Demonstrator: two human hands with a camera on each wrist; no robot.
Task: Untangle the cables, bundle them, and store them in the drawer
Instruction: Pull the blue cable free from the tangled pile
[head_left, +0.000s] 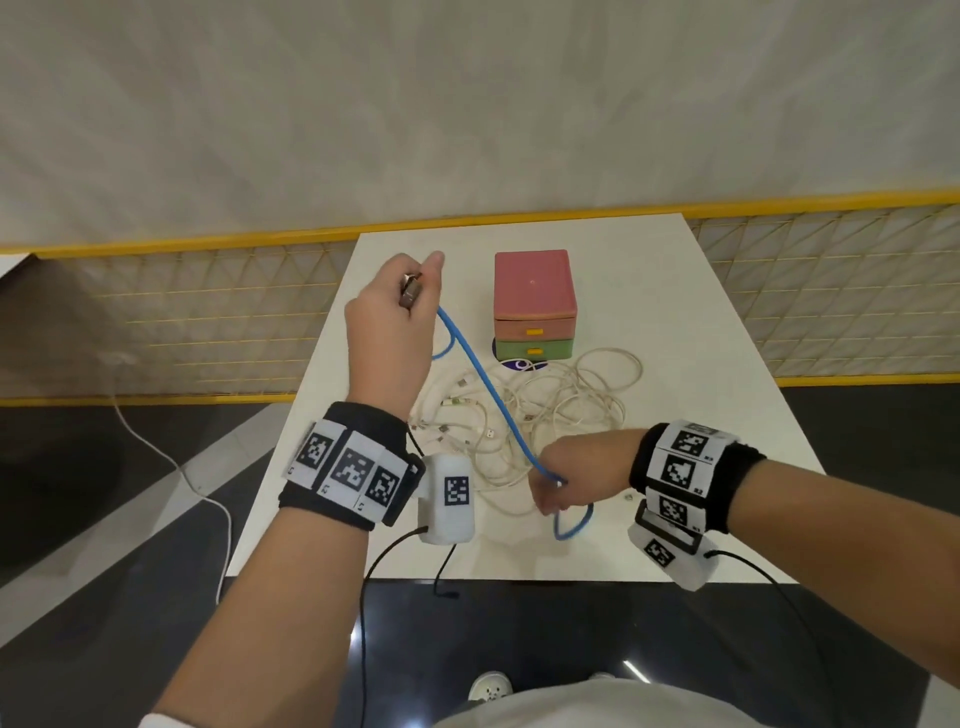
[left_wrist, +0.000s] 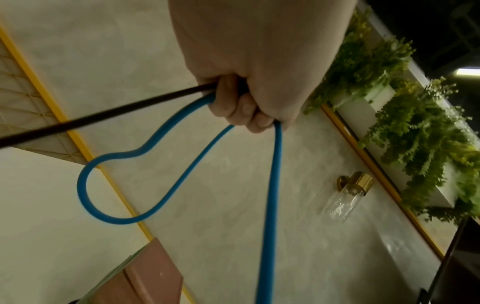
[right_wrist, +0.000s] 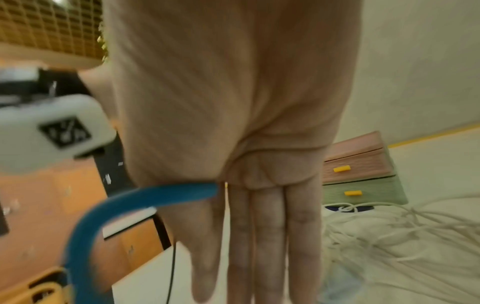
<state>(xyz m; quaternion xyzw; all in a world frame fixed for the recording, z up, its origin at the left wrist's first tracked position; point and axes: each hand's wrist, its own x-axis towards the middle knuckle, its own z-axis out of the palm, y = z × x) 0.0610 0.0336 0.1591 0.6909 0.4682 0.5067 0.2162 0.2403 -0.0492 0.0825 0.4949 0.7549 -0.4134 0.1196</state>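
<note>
My left hand (head_left: 397, 314) is raised over the table's left side and grips loops of the blue cable (head_left: 488, 384), with the metal plug (head_left: 410, 292) sticking up from the fist. In the left wrist view, curled fingers (left_wrist: 244, 111) clamp the blue cable (left_wrist: 270, 205), one loop hanging free. The cable runs taut down to my right hand (head_left: 563, 480) near the front edge. There it slips between straight fingers (right_wrist: 267, 236), the blue cable (right_wrist: 161, 192) curving away below. A tangle of white cables (head_left: 561, 410) lies on the table. The pink and green drawer unit (head_left: 535, 291) stands behind it, both drawers closed.
The white table (head_left: 717, 374) is small, with edges close on all sides. A yellow-railed mesh fence (head_left: 182, 312) runs behind it. A white cord (head_left: 171, 460) trails on the floor at the left. A purple sticker (head_left: 522, 365) lies in front of the drawers.
</note>
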